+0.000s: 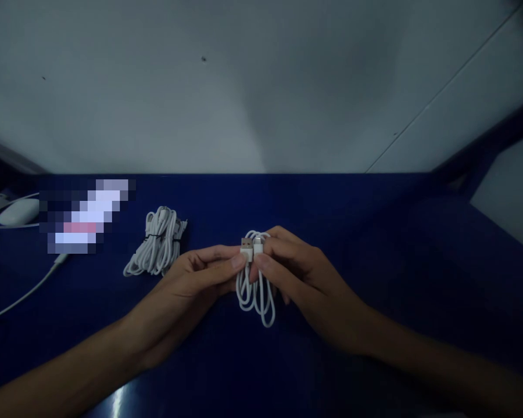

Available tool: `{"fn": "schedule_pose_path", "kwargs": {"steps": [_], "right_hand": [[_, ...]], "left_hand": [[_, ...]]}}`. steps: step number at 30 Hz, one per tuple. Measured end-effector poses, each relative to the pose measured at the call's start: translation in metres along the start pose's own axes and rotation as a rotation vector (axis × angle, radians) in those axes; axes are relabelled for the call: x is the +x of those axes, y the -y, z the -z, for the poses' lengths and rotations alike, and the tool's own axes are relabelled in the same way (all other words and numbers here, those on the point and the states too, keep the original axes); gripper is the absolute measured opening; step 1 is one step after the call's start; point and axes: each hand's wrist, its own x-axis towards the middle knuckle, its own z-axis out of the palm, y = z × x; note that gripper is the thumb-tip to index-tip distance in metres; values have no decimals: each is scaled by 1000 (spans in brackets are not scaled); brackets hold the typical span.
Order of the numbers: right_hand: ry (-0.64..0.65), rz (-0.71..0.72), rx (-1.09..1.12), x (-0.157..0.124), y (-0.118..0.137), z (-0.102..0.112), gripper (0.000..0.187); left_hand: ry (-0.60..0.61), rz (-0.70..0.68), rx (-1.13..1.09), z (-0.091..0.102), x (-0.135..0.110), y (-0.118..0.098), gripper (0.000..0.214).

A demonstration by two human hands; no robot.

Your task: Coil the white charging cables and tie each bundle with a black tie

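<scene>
Both hands meet over the middle of a dark blue table (375, 278). Between them is a coiled white USB cable (255, 293) whose loops hang down toward me. My left hand (198, 278) pinches the cable near the USB plug at the top of the coil. My right hand (294, 267) grips the coil from the other side, with its fingers closed by the second, smaller plug. The two plugs sit side by side between my fingertips.
A second white cable bundle (157, 241), tied with a dark band, lies on the table left of my hands. Farther left sit a blurred-out patch, a white mouse-like object (17, 213) and a thin white cord (26, 293). A pale wall rises behind the table.
</scene>
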Motion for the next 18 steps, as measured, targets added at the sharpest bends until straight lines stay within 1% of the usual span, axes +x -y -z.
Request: {"fn": "schedule_pose_path", "kwargs": {"steps": [18], "right_hand": [[7,-15,3,0,1,0,33]], "left_hand": [[-5,7,-2,-1,-1,-1,26]]}}
